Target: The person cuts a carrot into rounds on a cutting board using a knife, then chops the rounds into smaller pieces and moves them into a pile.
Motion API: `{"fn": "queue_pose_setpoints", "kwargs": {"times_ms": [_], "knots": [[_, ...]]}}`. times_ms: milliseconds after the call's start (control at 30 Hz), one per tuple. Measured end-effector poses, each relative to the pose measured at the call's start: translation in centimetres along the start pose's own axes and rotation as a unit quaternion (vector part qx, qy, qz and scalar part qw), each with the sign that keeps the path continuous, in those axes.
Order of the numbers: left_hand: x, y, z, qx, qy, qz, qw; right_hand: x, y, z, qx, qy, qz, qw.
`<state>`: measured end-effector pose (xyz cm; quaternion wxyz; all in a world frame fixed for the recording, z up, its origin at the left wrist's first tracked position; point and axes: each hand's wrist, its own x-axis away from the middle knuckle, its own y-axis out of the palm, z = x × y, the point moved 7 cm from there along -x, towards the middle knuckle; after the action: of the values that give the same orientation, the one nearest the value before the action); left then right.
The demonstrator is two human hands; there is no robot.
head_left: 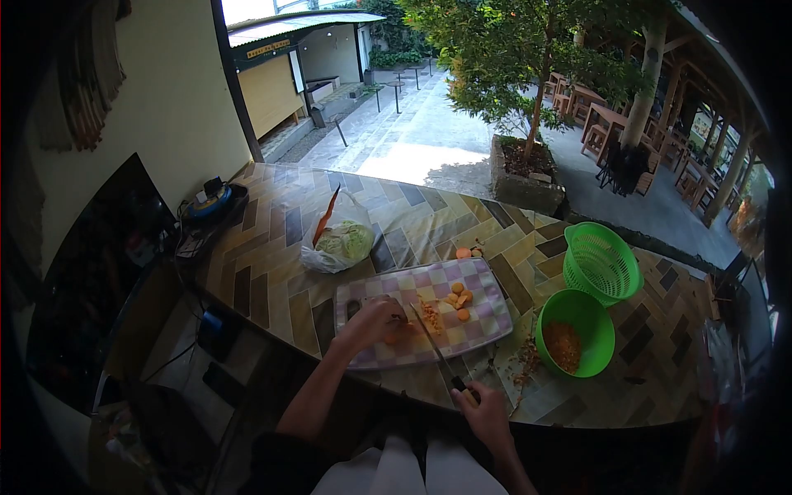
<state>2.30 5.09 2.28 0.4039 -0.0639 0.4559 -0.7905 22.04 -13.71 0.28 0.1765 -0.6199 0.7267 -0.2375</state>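
My right hand (485, 410) is closed round the handle of a knife (436, 346), whose blade reaches up over the checked cutting board (379, 355). On the left part of the board, my left hand (379, 320) is bent with its fingers together, over orange pieces that are partly hidden under it. Finely chopped orange bits (431, 317) lie beside the blade. Several round orange slices (457, 289) are further right on the board. A green bowl (606, 334) with chopped orange pieces inside stands to the right of the board.
A green strainer basket (596, 256) touches the bowl's far side. Behind the board lies a plastic bag (342, 243) with a pale green vegetable and a carrot-like piece. Scraps (525, 363) are scattered beside the bowl. Cables and a blue device (208, 200) sit at the left.
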Motion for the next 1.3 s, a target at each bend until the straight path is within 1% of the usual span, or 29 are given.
{"fn": "queue_pose_setpoints", "kwargs": {"times_ms": [67, 133, 200, 300, 400, 500, 667, 767, 867, 900, 1000, 1200, 1300], "knots": [[0.0, 0.1, 0.1, 0.009, -0.003, -0.002, 1.0, 0.1, 0.1, 0.6, -0.006, 0.014, -0.005, 1.0], [0.2, 0.1, 0.1, 0.016, -0.016, 0.002, 1.0, 0.1, 0.3, 1.1, -0.001, 0.002, -0.007, 1.0], [0.6, 0.0, 0.1, 0.02, -0.038, 0.013, 0.999, 0.2, 0.7, 1.5, -0.001, -0.003, -0.008, 1.0], [1.5, -0.1, -0.1, 0.073, -0.106, 0.022, 0.991, 0.3, 0.9, 1.5, 0.006, -0.003, -0.006, 1.0], [1.8, -0.2, 0.1, 0.065, -0.133, 0.036, 0.988, 0.3, 0.6, 0.1, 0.035, -0.011, -0.002, 0.999], [2.2, -0.7, 1.5, 0.055, -0.126, 0.059, 0.989, 0.2, 0.6, -0.4, 0.054, -0.011, -0.003, 0.998], [2.7, 0.5, 0.2, 0.043, -0.104, 0.08, 0.99, -0.3, 0.9, -0.9, 0.052, -0.022, -0.026, 0.998], [2.7, 0.5, 0.5, 0.038, -0.092, 0.099, 0.99, -0.4, 0.7, -1.4, 0.048, 0.006, -0.041, 0.998], [2.8, 0.5, 0.8, 0.035, -0.085, 0.112, 0.989, -0.4, 0.9, -1.8, 0.058, -0.025, -0.026, 0.998], [2.8, 0.4, 0.9, 0.032, -0.084, 0.115, 0.989, -0.4, 0.9, -1.8, 0.05, -0.019, -0.028, 0.998], [2.9, 0.7, 0.3, 0.047, -0.099, 0.115, 0.987, -0.5, 0.9, -2.0, 0.041, -0.013, -0.031, 0.999], [3.1, 1.3, -0.4, 0.033, -0.098, 0.152, 0.983, -0.4, 1.0, -2.0, 0.047, -0.018, -0.031, 0.998], [3.3, 1.9, -0.8, 0.051, -0.118, 0.177, 0.976, -0.5, 1.1, -1.9, 0.047, -0.022, -0.031, 0.998]]}}
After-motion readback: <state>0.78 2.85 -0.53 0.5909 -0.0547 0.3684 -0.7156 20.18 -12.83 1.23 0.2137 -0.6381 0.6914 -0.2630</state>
